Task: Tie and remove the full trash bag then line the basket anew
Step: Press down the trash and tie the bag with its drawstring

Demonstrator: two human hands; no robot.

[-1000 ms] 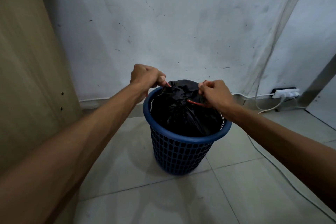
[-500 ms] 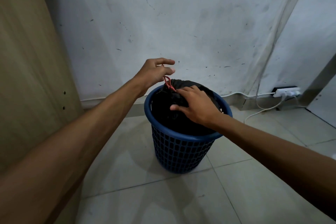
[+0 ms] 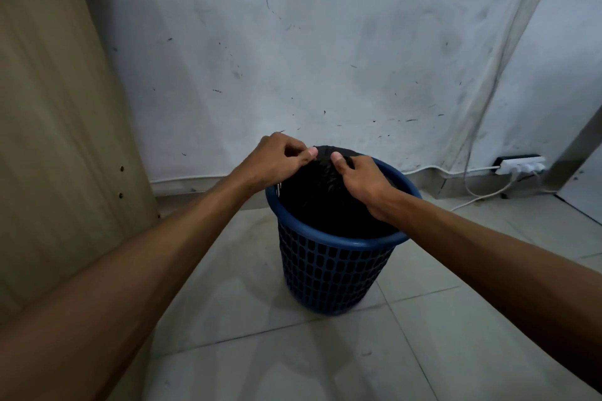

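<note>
A blue plastic lattice basket (image 3: 335, 273) stands on the tiled floor near the wall. A full black trash bag (image 3: 321, 198) bulges out of its top. My left hand (image 3: 277, 161) is over the bag's left top, fingers pinched together at the gathered neck. My right hand (image 3: 361, 181) rests on the bag's right top, thumb and fingers closed on the black plastic. The two thumbs sit a short gap apart above the bag. The red drawstring is hidden under my fingers.
A tall beige wooden panel (image 3: 55, 127) rises at the left. A scuffed white wall (image 3: 325, 52) is right behind the basket. At the right, a white power strip (image 3: 518, 166) with white cables (image 3: 479, 194) lies by the skirting.
My left hand has come down from its raised pull on the red string to the bag's top. My right hand shifted from pressing the bag to pinching its neck. The red string no longer shows.
</note>
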